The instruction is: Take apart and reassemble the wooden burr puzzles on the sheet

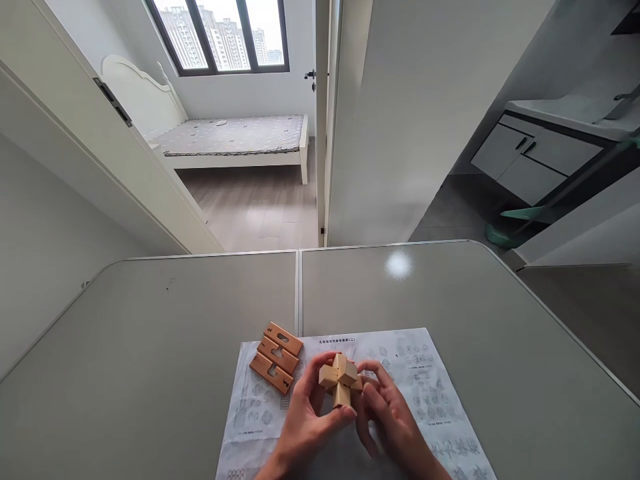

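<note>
A person held a pale wooden block [344,373] between two bare hands, just above a printed paper sheet [435,400] spread on a grey worktop [165,373]. The block, made of short bars crossing at the middle, stuck out in several directions.

The left grip [313,421] was clasped on the block, its fingers curled around the far left side and its thumb tucked against the bottom end of the lower bar. The right grip [393,417] appeared to be pinching the right-hand bar, with thumb and forefinger bent around its end; the exact contact of the other fingers could not be told. The block thus sat between the two sets of fingertips, its crossing point facing up and uncovered, clear of both palms.

The step in hand looked like close fingertip work on the block, whether steadying it, turning it or testing a bar; a single view did not settle which. By judgement, any further move called for a firm left hold and a light, well-aimed touch from the right, since squeezing across the bars could shift one out of line.

Three brown wooden slabs [277,358], with marks and cut-outs, lay side by side near the left grip, across the sheet's upper left corner.
</note>
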Demonstrator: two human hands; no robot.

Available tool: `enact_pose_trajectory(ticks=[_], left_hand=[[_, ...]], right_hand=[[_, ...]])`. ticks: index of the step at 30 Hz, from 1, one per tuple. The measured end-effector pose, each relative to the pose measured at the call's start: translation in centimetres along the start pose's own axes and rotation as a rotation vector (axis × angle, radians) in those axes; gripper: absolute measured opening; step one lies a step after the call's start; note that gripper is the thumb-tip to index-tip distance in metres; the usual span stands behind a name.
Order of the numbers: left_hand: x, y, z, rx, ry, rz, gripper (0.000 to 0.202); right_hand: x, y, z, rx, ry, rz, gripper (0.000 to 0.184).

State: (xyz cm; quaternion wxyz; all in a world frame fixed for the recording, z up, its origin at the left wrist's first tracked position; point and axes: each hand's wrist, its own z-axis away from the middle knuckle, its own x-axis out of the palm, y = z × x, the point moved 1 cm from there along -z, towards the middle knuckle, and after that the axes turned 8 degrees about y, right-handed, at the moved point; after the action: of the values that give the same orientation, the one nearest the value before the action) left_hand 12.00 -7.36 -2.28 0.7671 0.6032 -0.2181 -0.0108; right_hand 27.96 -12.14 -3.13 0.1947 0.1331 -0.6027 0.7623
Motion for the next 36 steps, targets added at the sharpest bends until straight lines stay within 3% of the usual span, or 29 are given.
enact_pose_trajectory(ticks=[4, 10, 15, 21, 25, 28, 32, 36], left_hand=[[0.1, 0.5, 0.0, 0.002, -0.027, -0.009, 0.076], [-0.3, 0.7, -0.1, -0.019, -0.086, -0.033, 0.081], [-0.5, 0.9, -0.1, 0.014, -0.105, -0.077, 0.081], [-0.6, 0.9, 0.1, 0.103, -0.027, -0.198, 0.08], [-0.4, 0.9, 0.3, 0.21, 0.093, -0.337, 0.072], [0.0, 1.2, 0.4, 0.308, 0.119, -0.445, 0.066], [0.5, 1.5, 0.4, 0.381, 0.063, -0.557, 0.069], [0.6, 1.5, 0.4, 0.428, 0.044, -0.605, 0.074]], right_hand=[[0.2, -0.9, -0.1, 0.02, -0.058, 0.092, 0.044], [0.0, -1.8, -0.5, 0.048, -0.245, 0.077, 0.046], [-0.4, -1.6, -0.6, 0.052, -0.281, 0.087, 0.044], [-0.4, -1.2, -0.2, -0.002, -0.209, 0.178, 0.037], [-0.4, -0.9, 0.0, -0.213, -0.019, 0.272, 0.033], [-0.8, -0.4, 0.1, -0.328, 0.078, 0.354, 0.032], [-1.5, -0.1, 0.2, -0.303, 0.117, 0.446, 0.031], [-1.4, -0.5, 0.4, -0.161, 0.115, 0.359, 0.034]])
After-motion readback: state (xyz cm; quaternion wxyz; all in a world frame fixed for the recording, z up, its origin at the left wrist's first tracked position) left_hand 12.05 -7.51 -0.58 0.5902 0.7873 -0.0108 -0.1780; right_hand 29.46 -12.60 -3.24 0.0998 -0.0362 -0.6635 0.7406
